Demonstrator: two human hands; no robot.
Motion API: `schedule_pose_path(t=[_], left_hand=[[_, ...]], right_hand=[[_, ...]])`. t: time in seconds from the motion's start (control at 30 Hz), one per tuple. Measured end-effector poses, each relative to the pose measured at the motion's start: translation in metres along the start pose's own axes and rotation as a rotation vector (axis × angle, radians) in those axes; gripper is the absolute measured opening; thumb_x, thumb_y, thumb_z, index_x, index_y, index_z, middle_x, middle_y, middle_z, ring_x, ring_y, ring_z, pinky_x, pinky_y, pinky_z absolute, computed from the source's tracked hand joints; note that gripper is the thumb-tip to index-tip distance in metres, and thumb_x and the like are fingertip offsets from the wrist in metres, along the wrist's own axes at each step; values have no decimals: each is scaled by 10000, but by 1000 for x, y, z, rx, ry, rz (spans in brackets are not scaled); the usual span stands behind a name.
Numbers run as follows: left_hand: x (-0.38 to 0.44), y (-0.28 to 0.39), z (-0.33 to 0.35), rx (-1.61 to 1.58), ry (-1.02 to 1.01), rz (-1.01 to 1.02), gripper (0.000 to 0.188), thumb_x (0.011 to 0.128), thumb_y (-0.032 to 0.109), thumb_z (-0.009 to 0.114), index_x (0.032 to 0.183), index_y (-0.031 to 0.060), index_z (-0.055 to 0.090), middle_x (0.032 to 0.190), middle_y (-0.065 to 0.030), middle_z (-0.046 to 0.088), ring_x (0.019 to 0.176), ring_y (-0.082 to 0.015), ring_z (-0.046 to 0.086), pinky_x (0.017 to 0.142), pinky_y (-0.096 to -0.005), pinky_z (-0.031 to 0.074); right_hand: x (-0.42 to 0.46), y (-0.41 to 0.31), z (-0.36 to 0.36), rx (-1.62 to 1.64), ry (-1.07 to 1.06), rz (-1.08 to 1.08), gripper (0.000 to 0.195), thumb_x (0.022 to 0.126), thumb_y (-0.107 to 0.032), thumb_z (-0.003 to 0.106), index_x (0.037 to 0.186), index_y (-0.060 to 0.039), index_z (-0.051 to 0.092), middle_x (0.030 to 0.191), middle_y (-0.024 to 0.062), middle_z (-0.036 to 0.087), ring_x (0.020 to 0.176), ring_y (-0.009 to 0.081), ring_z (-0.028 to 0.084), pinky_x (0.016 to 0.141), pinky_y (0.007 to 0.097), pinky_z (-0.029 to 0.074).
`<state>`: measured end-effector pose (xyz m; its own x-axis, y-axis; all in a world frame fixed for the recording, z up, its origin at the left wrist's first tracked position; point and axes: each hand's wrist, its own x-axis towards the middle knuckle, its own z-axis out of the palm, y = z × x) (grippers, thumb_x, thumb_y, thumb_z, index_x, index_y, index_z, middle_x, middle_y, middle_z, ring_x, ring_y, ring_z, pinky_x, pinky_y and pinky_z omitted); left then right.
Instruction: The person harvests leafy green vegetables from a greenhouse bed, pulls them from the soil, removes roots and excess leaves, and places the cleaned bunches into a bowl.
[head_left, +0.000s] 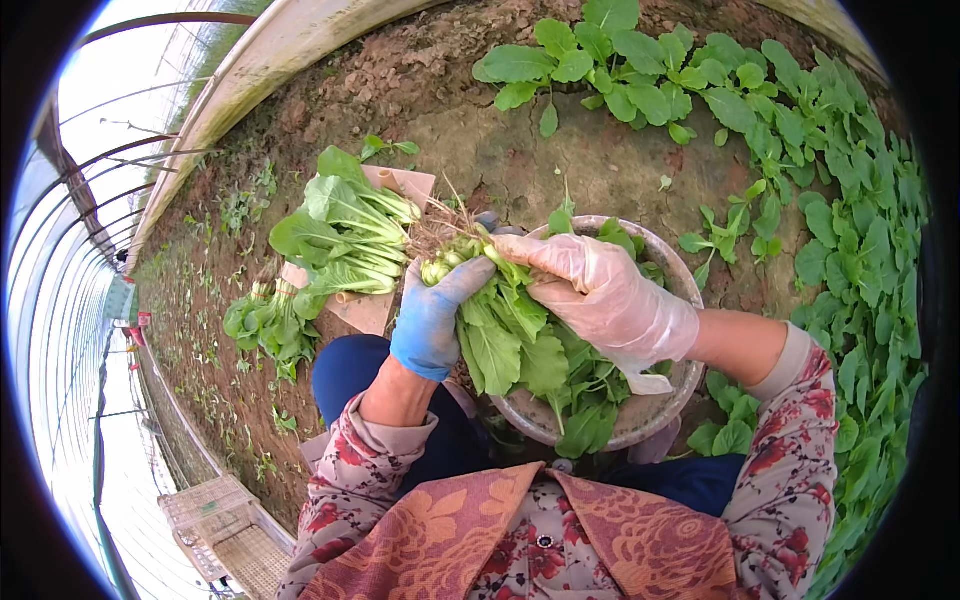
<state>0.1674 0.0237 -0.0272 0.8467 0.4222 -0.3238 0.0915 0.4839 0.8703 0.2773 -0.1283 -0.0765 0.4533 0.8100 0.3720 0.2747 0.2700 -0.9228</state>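
My left hand (442, 304), in a blue glove with a soiled palm and fingers, is closed around a bunch of leafy greens (495, 345) near its root end. The leaves hang down over a round basin (686, 397), and the thin brown roots point up and away. My right hand (600, 289), in a thin translucent plastic glove, is at the same bunch with thumb and fingers pinched by the stems. What its fingertips hold is partly hidden. Loose greens (589, 427) lie in the basin. Left of the hands, more greens (345, 232) rest on a piece of cardboard (367, 311), roots towards me.
Tied bundles of greens (274, 319) stand on the soil at the left. Growing leafy plants (862, 255) fill the right side and the far right. A plastic crate (232, 525) is at the lower left, beside the greenhouse's arched film wall (67, 300).
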Motion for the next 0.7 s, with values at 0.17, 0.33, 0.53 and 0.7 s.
schedule_pose_path(t=[0.17, 0.33, 0.53, 0.7], left_hand=[[0, -4, -2, -12, -67, -75, 466, 858, 22, 660, 1306, 7, 535, 1119, -94, 665, 972, -191, 664, 875, -345, 552], [-1, -14, -1, -2, 4, -48, 440, 850, 10, 706, 1266, 13, 565, 1103, -90, 671, 959, -184, 667, 855, -333, 562], [-3, -28, -9, -112, 53, -47, 321, 850, 16, 705, 1155, 9, 605, 1075, -98, 679, 969, -194, 663, 878, -347, 554], [-11, 5, -26, -102, 73, 114, 332, 848, 13, 668, 1169, -2, 582, 1066, -141, 678, 999, -234, 656, 903, -386, 545]], right_hand=[[0, 6, 3, 77, 82, 47, 400, 882, 31, 557, 1272, -41, 606, 996, 153, 662, 899, 263, 650, 827, 329, 503], [1, 12, 8, -54, 112, 16, 369, 851, -19, 602, 1219, -17, 626, 969, 156, 661, 845, 310, 642, 760, 356, 518], [-8, 7, 14, -459, -26, -215, 351, 847, -64, 622, 1177, 44, 567, 812, 142, 593, 714, 338, 611, 577, 411, 486], [6, -14, 13, -260, 101, -279, 353, 889, -62, 612, 1230, 19, 570, 947, 162, 645, 794, 339, 636, 682, 399, 512]])
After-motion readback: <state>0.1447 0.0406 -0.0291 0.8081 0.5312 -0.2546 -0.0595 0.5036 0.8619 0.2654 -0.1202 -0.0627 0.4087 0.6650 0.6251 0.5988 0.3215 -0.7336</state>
